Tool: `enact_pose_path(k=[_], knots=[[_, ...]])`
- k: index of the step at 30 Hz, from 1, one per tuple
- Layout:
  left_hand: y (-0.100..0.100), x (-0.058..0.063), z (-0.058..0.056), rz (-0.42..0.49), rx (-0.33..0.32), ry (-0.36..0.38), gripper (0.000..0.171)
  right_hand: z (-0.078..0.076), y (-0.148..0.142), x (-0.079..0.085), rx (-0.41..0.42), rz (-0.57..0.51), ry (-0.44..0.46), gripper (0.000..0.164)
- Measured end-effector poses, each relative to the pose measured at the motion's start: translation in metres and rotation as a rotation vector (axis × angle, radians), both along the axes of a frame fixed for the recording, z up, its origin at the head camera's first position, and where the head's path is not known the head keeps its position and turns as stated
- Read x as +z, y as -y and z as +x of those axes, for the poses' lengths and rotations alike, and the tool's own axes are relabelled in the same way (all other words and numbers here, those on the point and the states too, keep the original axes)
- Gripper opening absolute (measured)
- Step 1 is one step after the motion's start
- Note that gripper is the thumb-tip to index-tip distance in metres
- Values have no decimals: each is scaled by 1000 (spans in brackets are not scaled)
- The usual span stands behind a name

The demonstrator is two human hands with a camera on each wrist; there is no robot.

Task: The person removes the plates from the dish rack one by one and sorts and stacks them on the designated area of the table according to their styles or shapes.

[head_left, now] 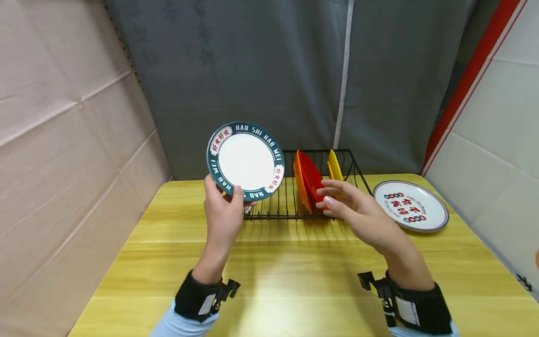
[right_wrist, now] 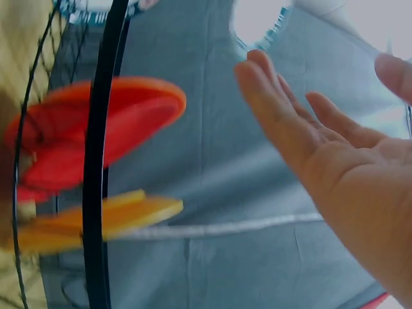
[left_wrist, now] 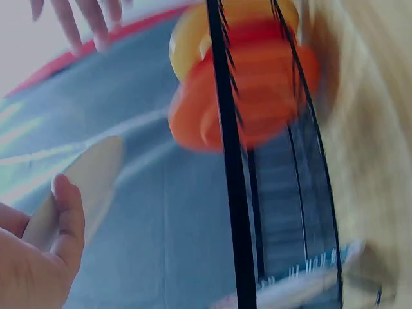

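My left hand [head_left: 223, 210] grips the lower edge of a white plate [head_left: 246, 161] with a dark teal patterned rim, thumb on its front. The plate is raised and tilted up, overlapping the left part of a black wire dish rack [head_left: 269, 216]. In the left wrist view the same plate [left_wrist: 96, 174] appears nearly edge-on. My right hand [head_left: 358, 210] is empty, fingers loosely extended, in front of the rack's right side. Upright in the rack stand an orange plate [head_left: 301, 182], a red plate [head_left: 310, 175] and a yellow plate [head_left: 334, 166]. Another teal-rimmed plate [left_wrist: 302, 283] sits low in the rack.
A white oval plate [head_left: 410, 206] with red characters lies on the wooden table [head_left: 286, 281], right of the rack. Grey cloth [head_left: 252, 70] hangs behind the table, with pale panels [head_left: 63, 154] on the left and a white panel [head_left: 501, 154] on the right.
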State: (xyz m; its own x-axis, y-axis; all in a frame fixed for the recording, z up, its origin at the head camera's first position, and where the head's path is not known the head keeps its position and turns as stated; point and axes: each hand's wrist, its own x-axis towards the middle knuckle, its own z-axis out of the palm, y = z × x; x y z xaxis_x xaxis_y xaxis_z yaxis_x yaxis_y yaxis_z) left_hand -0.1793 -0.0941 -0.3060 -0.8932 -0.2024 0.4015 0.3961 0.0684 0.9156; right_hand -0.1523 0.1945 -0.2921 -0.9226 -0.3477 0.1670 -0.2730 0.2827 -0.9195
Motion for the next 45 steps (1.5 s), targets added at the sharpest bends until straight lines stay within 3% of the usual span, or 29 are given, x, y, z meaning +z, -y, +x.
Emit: enact_pose_path(k=[5,9,15,22,26,31,35,40,45], knots=[[-23,-2,27,250,-182,-13,68,5,10,3,40,-174,60,55],[-41,-5,41,325,-271,-5,78,10,15,5,-5,-249,89,60],[-61,-12,50,342,-355,-39,95,12,14,6,-118,-274,118,61],[-63,-17,49,259,-411,23,88,14,8,7,-261,-347,125,53],[-52,-14,45,169,-418,37,70,17,2,9,-305,-364,118,55],[-36,-4,41,55,-320,-20,44,20,-5,12,-333,-350,87,55],[-23,7,38,-4,-227,-30,40,21,-7,14,-350,-291,76,52],[-12,18,37,-10,-235,38,39,24,-5,16,-352,-177,74,49],[-7,22,35,-58,-233,53,35,26,-4,16,-341,-116,60,48]])
